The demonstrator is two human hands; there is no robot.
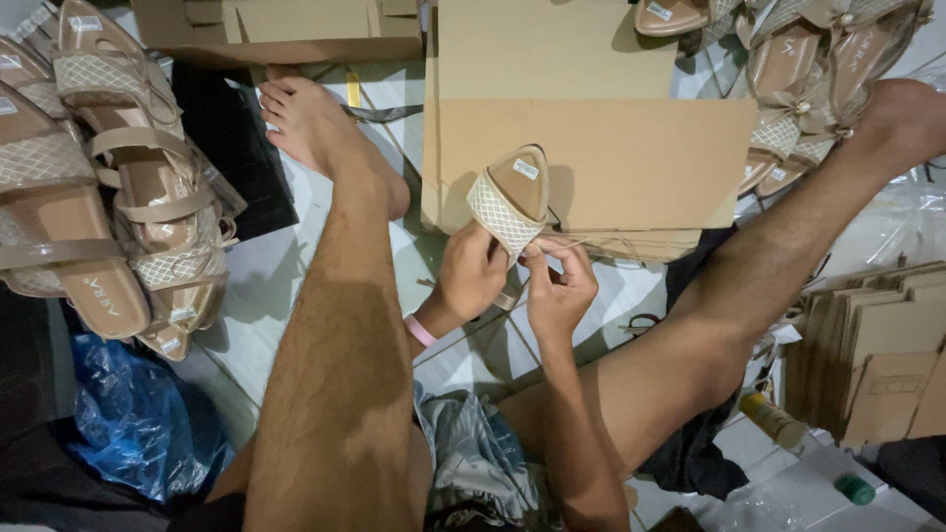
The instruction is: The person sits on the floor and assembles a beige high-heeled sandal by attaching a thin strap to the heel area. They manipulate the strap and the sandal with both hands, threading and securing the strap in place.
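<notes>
Tiled floor (266,286), sandal (510,197) between both hands, apparently gripped.

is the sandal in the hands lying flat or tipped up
Tipped up. The sandal stands on end, toe pointing up and insole facing the camera, held at its lower end by the left hand and right hand.

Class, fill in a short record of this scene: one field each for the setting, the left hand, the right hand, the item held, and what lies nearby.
Setting: person seated on a tiled floor, legs spread
Left hand: grips the sandal from its left side, pink wristband on the wrist
Right hand: fingers pinch at the sandal's lower edge
Item held: beige sandal with woven strap, toe pointing up
Nearby: flat cardboard behind it; piles of matching sandals at left and upper right; blue plastic bag; folded cartons at right
</notes>
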